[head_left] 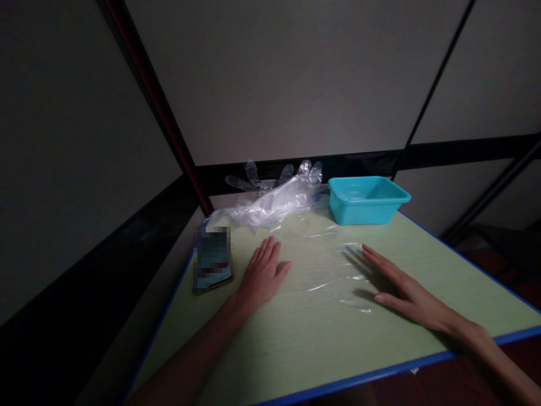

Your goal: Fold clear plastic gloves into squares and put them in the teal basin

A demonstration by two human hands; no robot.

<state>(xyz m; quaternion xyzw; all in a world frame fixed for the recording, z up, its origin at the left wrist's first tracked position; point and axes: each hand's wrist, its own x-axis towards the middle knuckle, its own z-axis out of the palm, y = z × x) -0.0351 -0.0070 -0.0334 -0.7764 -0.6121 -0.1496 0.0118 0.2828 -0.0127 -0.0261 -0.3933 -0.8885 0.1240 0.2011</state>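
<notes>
A clear plastic glove (321, 276) lies spread flat on the pale green table, its outline faint. My left hand (264, 270) rests palm down at its left side, thumb apart from the other fingers. On the right, my right hand (399, 290) is held just above the glove's finger end, thumb spread from the fingers and nothing in it. Behind them a heap of clear plastic gloves (279, 200) sits at the table's back, some fingers standing up against the wall.
A turquoise basket (363, 213) stands at the back right of the table (296, 349), which has a blue edge. A phone (214, 259), partly blurred out, lies left of my left hand. Walls rise behind and to the left.
</notes>
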